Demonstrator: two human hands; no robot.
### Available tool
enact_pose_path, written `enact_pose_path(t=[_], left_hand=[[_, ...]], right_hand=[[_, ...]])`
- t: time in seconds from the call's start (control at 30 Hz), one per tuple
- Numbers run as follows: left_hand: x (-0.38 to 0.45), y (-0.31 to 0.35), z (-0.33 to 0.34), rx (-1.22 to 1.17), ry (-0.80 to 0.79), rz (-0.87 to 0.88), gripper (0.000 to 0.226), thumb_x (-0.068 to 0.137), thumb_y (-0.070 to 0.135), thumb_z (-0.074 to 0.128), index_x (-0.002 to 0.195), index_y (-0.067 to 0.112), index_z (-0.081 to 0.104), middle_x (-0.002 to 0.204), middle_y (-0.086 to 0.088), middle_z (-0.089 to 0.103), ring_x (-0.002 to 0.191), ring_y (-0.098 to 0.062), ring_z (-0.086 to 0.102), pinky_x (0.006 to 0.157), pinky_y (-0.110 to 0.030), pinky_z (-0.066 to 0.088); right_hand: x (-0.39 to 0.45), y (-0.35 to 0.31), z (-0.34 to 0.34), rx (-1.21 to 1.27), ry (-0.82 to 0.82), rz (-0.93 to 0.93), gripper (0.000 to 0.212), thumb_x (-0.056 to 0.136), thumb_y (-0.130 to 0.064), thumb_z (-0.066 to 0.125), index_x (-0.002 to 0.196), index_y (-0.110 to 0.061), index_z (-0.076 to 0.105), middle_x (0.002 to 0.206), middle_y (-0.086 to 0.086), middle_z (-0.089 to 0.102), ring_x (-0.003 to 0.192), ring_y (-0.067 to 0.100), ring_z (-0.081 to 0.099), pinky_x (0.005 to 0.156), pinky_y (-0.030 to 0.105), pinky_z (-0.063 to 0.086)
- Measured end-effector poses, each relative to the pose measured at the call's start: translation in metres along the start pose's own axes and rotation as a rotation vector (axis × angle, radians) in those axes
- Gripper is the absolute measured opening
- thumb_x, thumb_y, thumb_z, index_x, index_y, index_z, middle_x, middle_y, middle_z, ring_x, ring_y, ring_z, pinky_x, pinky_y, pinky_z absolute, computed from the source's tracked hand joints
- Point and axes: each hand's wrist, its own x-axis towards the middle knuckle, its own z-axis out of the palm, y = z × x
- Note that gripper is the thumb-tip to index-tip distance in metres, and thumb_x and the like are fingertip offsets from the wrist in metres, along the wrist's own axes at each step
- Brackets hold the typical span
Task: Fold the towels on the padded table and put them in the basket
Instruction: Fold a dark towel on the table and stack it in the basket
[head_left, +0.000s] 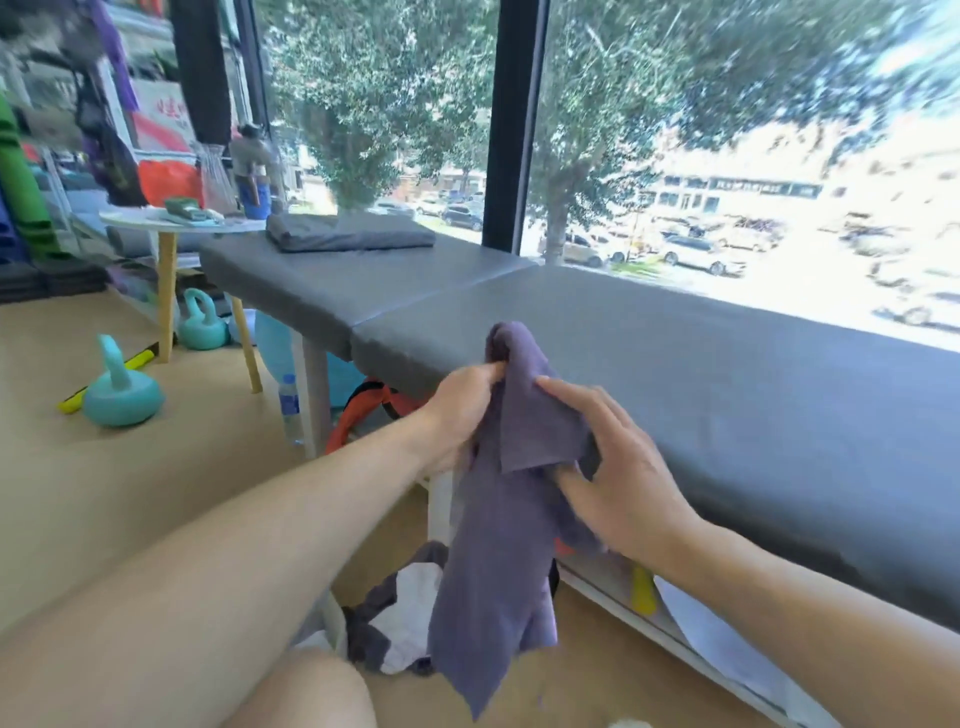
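I note large windows (727, 130) admitting bright daylight, trees and parked cars outside, tan floor (78, 493), round white side table (182, 226) at left

A long grey padded table (675, 364) ran beside the window, and a dark grey folded cloth (348, 234) lay on its far end.

No text can be read. A white sign (163, 111) far up and left of the fingers carries red characters, too blurred to make out. The label on the water bottle (290, 408), left of the fingers, is too small to read.
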Motion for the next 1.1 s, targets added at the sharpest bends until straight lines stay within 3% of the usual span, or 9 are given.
enact_pose_path(t=[0.07,0.17,0.33,0.5,0.6,0.73,0.9,1.0,1.1], left_hand=[[0.01,0.0,0.025,0.206,0.042,0.153,0.014,0.079,0.03,0.065,0.091,0.024,0.062,0.09,-0.002,0.067,0.087,-0.023,0.065,0.087,-0.036,0.051],[0.011,-0.013,0.06,0.401,0.273,0.407,0.025,0.07,0.047,0.067,0.082,0.026,0.063,0.083,-0.001,0.069,0.077,-0.013,0.063,0.077,-0.032,0.05],[-0.006,-0.038,0.106,-0.019,-0.401,0.105,0.059,0.089,0.06,0.063,0.119,0.011,0.074,0.123,-0.009,0.073,0.122,-0.023,0.064,0.108,-0.04,0.043],[-0.004,-0.045,0.12,0.25,-0.607,0.037,0.014,0.087,0.016,0.078,0.092,0.005,0.072,0.088,-0.007,0.073,0.08,-0.017,0.068,0.072,-0.025,0.053],[-0.004,-0.046,0.13,0.347,-0.853,-0.112,0.027,0.092,0.017,0.072,0.102,-0.008,0.07,0.096,-0.011,0.073,0.084,-0.021,0.069,0.072,-0.025,0.054],[0.004,-0.04,0.141,0.282,-1.059,-0.222,0.014,0.086,0.004,0.056,0.091,-0.001,0.069,0.083,-0.006,0.07,0.072,-0.016,0.067,0.065,-0.023,0.05],[0.024,-0.025,0.153,0.661,-0.984,-0.056,0.038,0.068,-0.004,0.045,0.097,-0.003,0.07,0.091,-0.012,0.07,0.085,-0.028,0.067,0.079,-0.039,0.05],[0.043,0.006,0.152,0.964,-0.917,0.103,0.043,0.066,0.006,0.048,0.096,0.017,0.077,0.093,-0.003,0.079,0.086,-0.015,0.074,0.077,-0.032,0.058],[0.081,0.035,0.139,1.142,-0.669,0.174,0.026,0.063,0.017,0.056,0.082,0.018,0.074,0.08,-0.005,0.075,0.069,-0.012,0.065,0.067,-0.029,0.052]], right_hand=[[0.003,-0.006,-0.023,0.022,0.152,0.097,0.061,0.075,0.01,0.06,0.11,-0.039,0.068,0.098,-0.024,0.067,0.089,-0.007,0.061,0.075,0.007,0.043],[0.008,-0.009,-0.055,0.03,0.228,0.264,0.035,0.081,-0.002,0.059,0.078,-0.035,0.07,0.07,-0.018,0.068,0.071,0.001,0.062,0.06,0.021,0.046],[0.015,0.005,-0.11,-0.254,-0.072,0.514,0.008,0.08,-0.03,0.067,0.081,-0.037,0.065,0.079,-0.008,0.069,0.075,0.009,0.063,0.06,0.026,0.049],[0.013,0.008,-0.179,-0.475,-0.652,0.667,0.022,0.076,-0.051,0.08,0.081,-0.031,0.073,0.079,-0.009,0.069,0.075,0.009,0.063,0.066,0.027,0.053],[0.003,0.009,-0.222,-0.303,-0.794,0.753,0.02,0.08,-0.043,0.08,0.081,-0.024,0.077,0.071,-0.008,0.072,0.066,0.01,0.067,0.065,0.027,0.057],[-0.012,0.024,-0.282,-0.002,-0.841,0.813,0.019,0.089,-0.029,0.074,0.08,-0.012,0.074,0.074,0.003,0.07,0.062,0.012,0.064,0.056,0.022,0.05],[-0.028,0.054,-0.34,0.282,-0.755,0.943,0.023,0.088,-0.03,0.071,0.074,-0.011,0.069,0.072,0.007,0.066,0.06,0.015,0.061,0.055,0.024,0.05],[-0.035,0.074,-0.364,0.127,-0.791,1.06,0.035,0.092,-0.035,0.071,0.094,0.0,0.073,0.094,0.021,0.073,0.08,0.029,0.069,0.075,0.037,0.057],[-0.035,0.095,-0.376,-0.173,-0.731,1.166,0.037,0.089,-0.04,0.071,0.097,-0.004,0.076,0.102,0.019,0.076,0.093,0.033,0.072,0.093,0.049,0.057]])
